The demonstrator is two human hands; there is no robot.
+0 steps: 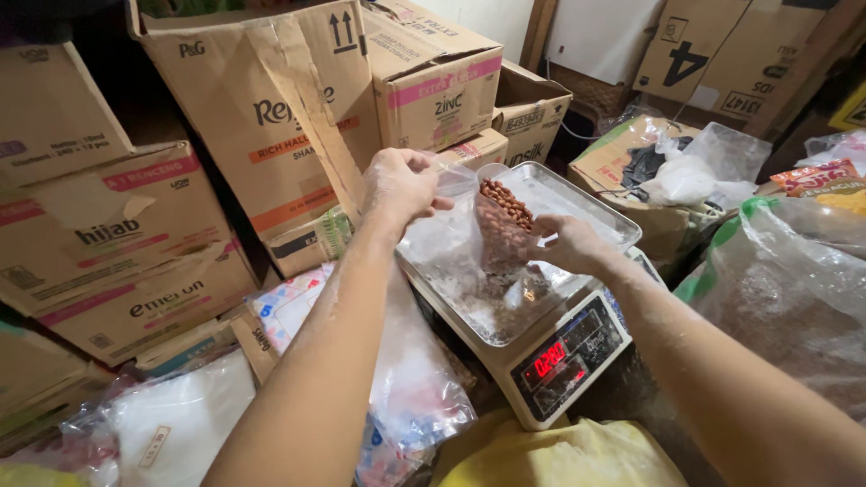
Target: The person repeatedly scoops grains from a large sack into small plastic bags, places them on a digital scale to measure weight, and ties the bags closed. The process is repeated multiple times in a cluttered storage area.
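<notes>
My left hand pinches the top edge of a small clear plastic bag of peanuts, holding its mouth apart. My right hand grips the same bag lower down on its right side. The bag stands over the steel pan of a white digital scale with a red lit display. Brown peanuts fill the bag nearly to the top; whether its bottom rests on the pan I cannot tell.
Stacked cardboard boxes fill the back and left. Plastic-wrapped packs lie in front of the scale. A large clear sack stands at the right, with crumpled plastic bags behind it. Yellow cloth lies near the bottom edge.
</notes>
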